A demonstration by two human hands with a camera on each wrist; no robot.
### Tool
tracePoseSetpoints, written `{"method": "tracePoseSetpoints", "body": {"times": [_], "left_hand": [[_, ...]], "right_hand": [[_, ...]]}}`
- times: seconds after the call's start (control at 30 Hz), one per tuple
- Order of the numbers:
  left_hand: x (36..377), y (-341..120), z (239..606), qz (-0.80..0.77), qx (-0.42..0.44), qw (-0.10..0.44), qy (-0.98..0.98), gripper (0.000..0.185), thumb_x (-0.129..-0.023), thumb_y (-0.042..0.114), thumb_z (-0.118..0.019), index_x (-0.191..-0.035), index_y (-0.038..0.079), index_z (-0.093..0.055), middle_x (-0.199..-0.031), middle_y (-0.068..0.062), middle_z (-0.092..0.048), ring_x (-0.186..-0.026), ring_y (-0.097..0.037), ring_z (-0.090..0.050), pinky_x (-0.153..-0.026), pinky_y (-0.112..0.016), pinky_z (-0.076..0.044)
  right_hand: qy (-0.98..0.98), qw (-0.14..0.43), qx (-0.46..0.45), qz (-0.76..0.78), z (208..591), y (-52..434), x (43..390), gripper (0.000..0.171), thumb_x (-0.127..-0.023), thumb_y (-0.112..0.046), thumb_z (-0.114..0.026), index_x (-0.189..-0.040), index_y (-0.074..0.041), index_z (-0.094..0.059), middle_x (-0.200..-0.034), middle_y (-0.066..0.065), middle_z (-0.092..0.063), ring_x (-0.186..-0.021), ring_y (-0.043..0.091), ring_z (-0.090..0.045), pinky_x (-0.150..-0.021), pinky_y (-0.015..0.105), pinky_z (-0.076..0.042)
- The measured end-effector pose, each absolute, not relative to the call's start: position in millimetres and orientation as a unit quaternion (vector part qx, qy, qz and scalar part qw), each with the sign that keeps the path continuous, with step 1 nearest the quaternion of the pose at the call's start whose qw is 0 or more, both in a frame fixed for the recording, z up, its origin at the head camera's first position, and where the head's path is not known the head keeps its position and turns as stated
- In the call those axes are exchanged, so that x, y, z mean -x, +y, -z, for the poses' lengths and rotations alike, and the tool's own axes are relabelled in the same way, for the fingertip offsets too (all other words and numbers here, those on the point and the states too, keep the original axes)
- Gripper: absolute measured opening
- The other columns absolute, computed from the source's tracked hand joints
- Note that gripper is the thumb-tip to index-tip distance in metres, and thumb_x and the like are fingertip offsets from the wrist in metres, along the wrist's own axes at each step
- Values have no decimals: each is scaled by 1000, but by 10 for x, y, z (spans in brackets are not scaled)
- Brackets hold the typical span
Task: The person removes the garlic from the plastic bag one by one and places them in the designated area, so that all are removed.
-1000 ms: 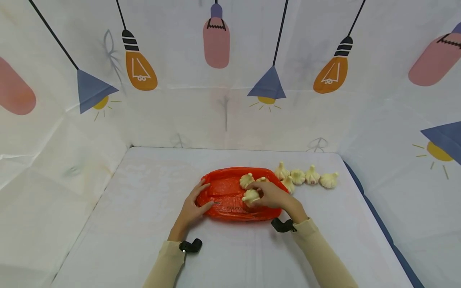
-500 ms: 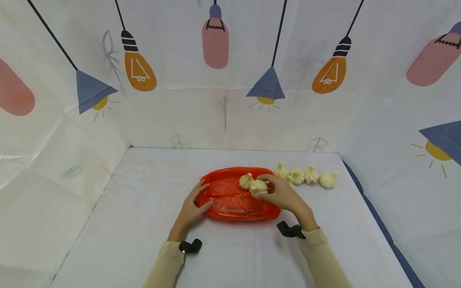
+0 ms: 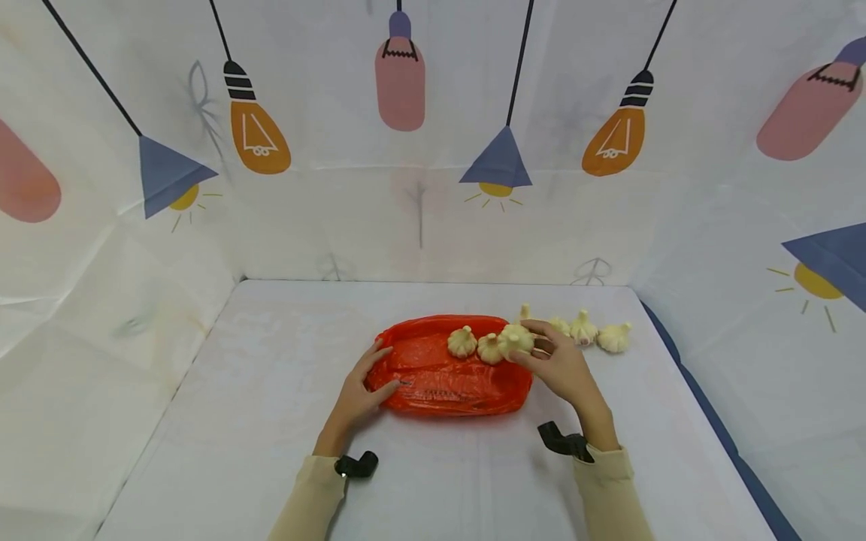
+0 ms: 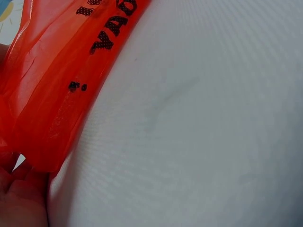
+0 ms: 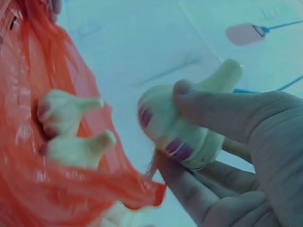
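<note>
My right hand [image 3: 564, 368] pinches a garlic bulb [image 3: 516, 340] between thumb and fingers, over the right end of a red plastic bag [image 3: 433, 376]. In the right wrist view the held garlic bulb [image 5: 182, 123] shows purple patches and a thick stem. Two more garlic bulbs, one at the left [image 3: 462, 342] and one beside it [image 3: 489, 349], sit on the bag. My left hand [image 3: 358, 391] rests at the bag's left end, thumb and fingers spread over its edge. The left wrist view shows black lettering on the bag [image 4: 61, 94] and part of that hand [image 4: 23, 198].
Behind my right hand several garlic bulbs [image 3: 614, 338] stand in a row on the white table [image 3: 271, 421], partly hidden by the hand. White sheets [image 3: 433, 210] printed with lamps and bulbs enclose the table at the back and sides.
My right hand has moved right across the bag with the garlic bulb in its fingers, uncovering another bulb on the bag. The left hand has stayed at the bag's left end.
</note>
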State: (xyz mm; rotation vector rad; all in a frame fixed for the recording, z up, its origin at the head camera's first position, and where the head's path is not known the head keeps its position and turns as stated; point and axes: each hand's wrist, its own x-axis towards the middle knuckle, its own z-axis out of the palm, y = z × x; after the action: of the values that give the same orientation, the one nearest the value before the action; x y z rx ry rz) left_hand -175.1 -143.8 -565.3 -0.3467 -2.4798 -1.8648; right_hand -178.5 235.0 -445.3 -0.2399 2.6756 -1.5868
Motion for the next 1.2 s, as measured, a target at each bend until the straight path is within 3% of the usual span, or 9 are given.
{"method": "tracePoseSetpoints", "body": {"times": [0.27, 0.5, 0.6, 0.97, 1.2], "left_hand": [[1761, -1435, 5655, 594, 112, 10, -797, 64, -91, 22, -78, -149, 11, -54, -169, -4, -31, -158, -33, -22, -125, -63, -19], [1763, -1444, 5634, 591, 108, 10, -800, 64, -91, 20, -78, -150, 11, -53, -169, -4, -31, -158, -33, -22, -125, -64, -19], [1761, -1443, 5632, 588, 111, 9, -801, 64, -91, 20, -77, -150, 10, -53, -169, -5, -30, -158, -34, -22, -125, -64, -19], [1756, -1447, 5639, 588, 117, 13, -800, 66, -91, 25, -78, -150, 10, -53, -169, -6, -30, -158, -34, -22, -125, -63, -21], [1762, -1451, 5662, 585, 123, 20, -801, 65, -90, 24, -78, -149, 9, -54, -169, -6, -31, -158, -33, -23, -125, -63, -20]], "right_hand": [[851, -55, 51, 520, 4445, 2552, 1737, 59, -90, -22, -81, -143, -7, -58, -144, 18, -58, -119, 38, -66, -81, 17, -58], [843, -101, 33, 527, 4481, 2668, 1745, 57, -91, -16, -80, -142, -2, -57, -144, 18, -56, -107, -1, -61, -84, 9, -54], [836, -104, 14, 538, 4509, 2716, 1732, 59, -91, -16, -80, -143, -1, -56, -148, 18, -53, -105, -8, -59, -82, 9, -54], [815, -165, -34, 555, 4691, 2863, 1791, 59, -90, -5, -79, -143, 3, -55, -139, 24, -58, -96, -13, -59, -80, 3, -50], [806, -173, -65, 563, 4818, 2942, 1789, 60, -90, -6, -79, -144, 3, -55, -136, 22, -58, -92, -12, -59, -79, 2, -49]]}}
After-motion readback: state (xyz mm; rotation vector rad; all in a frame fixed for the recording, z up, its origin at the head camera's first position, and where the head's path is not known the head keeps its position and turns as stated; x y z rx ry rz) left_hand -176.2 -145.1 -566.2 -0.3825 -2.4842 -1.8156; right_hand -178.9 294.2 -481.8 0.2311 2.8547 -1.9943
